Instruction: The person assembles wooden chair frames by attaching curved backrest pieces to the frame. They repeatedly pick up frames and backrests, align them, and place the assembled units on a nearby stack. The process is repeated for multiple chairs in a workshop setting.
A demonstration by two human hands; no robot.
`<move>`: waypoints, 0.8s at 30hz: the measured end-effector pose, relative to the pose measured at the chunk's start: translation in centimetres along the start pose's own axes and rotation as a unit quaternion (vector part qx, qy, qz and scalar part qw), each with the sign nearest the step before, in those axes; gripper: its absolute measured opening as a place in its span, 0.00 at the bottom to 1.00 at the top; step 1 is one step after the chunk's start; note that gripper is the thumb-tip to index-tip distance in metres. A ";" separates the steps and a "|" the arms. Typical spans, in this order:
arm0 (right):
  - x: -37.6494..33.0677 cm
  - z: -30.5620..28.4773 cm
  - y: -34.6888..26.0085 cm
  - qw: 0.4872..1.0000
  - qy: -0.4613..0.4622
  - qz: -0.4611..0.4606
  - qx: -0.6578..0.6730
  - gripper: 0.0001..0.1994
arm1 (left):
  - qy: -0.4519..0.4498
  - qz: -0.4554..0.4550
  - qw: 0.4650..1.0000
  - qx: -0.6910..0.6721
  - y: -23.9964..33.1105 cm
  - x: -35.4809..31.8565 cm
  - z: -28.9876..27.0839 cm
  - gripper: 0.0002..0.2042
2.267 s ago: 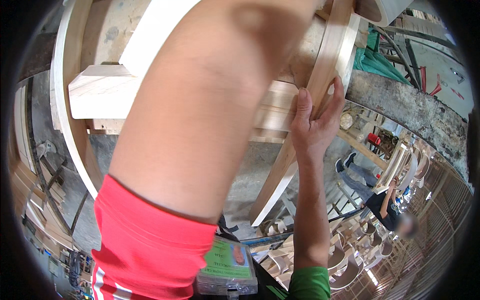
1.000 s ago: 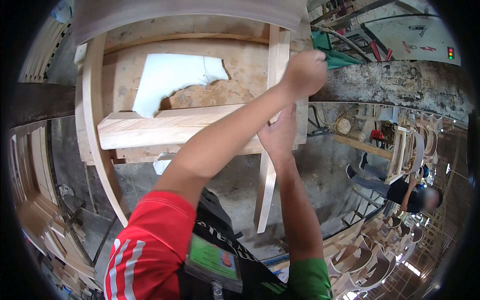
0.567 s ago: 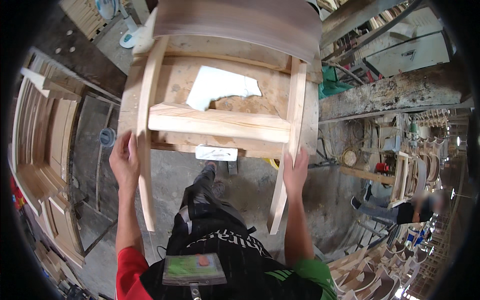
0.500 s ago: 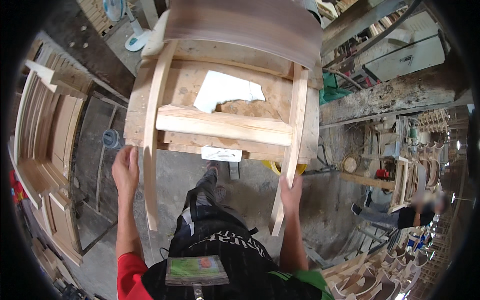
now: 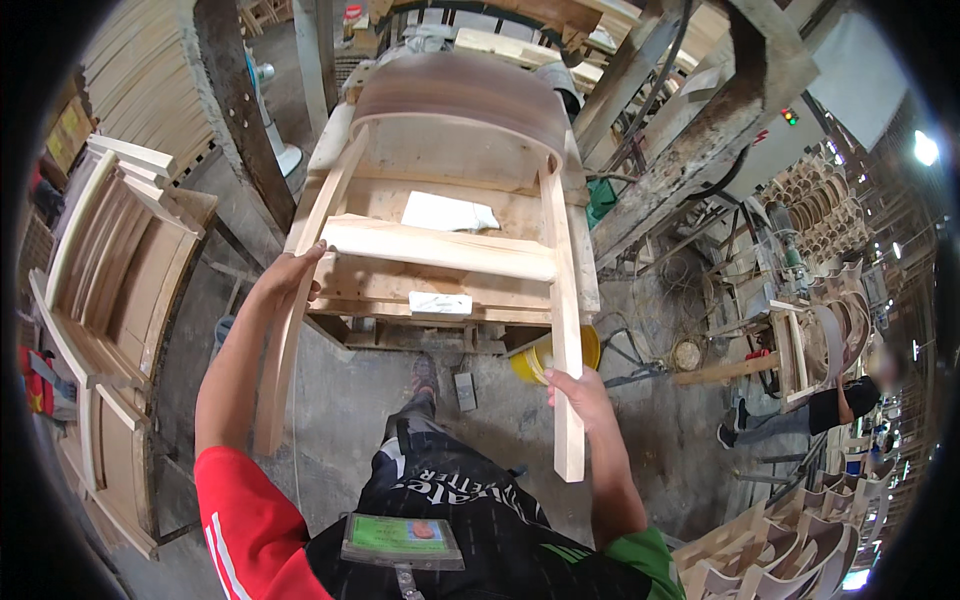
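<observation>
A wooden chair frame lies over a worktable [image 5: 510, 220]. It has a curved brown backrest [image 5: 460, 95] at the far end, two long legs and a pale crossbar [image 5: 440, 248] between them. My left hand [image 5: 292, 272] is closed around the left leg [image 5: 275, 385] close to where the crossbar meets it. Lower down, my right hand [image 5: 582, 396] grips the right leg [image 5: 567, 335] above its near end, thumb across the top. Beneath the frame, a white sheet [image 5: 450, 211] rests on the table, and a small white block [image 5: 440, 303] sits at its front edge.
A yellow bucket [image 5: 528, 366] stands under the table's right front. Stacked wooden frame parts [image 5: 110, 240] fill a rack on the left. A rough post [image 5: 690, 150] rises at the right. Farther right, another person [image 5: 850, 400] stands by more chair frames.
My left hand has gone from beside the table's left edge onto the left leg. My right hand still holds the right leg. The view has shifted, showing more beyond the table.
</observation>
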State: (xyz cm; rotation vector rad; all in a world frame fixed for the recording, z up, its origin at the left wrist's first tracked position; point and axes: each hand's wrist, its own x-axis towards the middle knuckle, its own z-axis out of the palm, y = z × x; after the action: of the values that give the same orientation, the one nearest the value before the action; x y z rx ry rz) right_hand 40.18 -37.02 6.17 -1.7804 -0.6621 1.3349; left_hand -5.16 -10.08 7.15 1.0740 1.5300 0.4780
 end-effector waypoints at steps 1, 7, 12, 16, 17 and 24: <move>-0.3 0.3 0.1 1.000 -0.002 -0.007 0.005 0.16 | 0.020 0.027 0.999 0.026 -0.5 -0.2 -0.6 0.36; -4.8 -1.4 4.0 0.998 0.035 -0.039 -0.042 0.18 | 0.034 0.149 0.988 0.000 -4.0 -4.0 2.3 0.23; -9.6 -1.5 5.9 0.965 0.092 -0.061 -0.237 0.32 | 0.101 0.128 0.985 -0.065 -11.1 -10.0 2.9 0.23; -14.9 -2.1 8.0 0.960 0.145 -0.110 -0.212 0.30 | 0.063 0.131 0.985 -0.087 -14.3 -10.8 3.9 0.23; -15.9 -2.2 8.5 0.955 0.161 -0.124 -0.215 0.30 | 0.055 0.131 0.987 -0.075 -14.3 -10.6 4.4 0.22; -18.4 -0.3 12.6 0.937 0.288 -0.115 -0.164 0.26 | 0.097 0.183 0.975 0.082 -11.2 -13.7 5.2 0.20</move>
State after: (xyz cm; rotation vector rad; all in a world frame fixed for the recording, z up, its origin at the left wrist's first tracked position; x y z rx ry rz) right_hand 34.18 -58.51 5.47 -2.1457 -0.7534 0.5149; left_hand -5.30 -28.37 4.60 1.4861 1.5656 0.7375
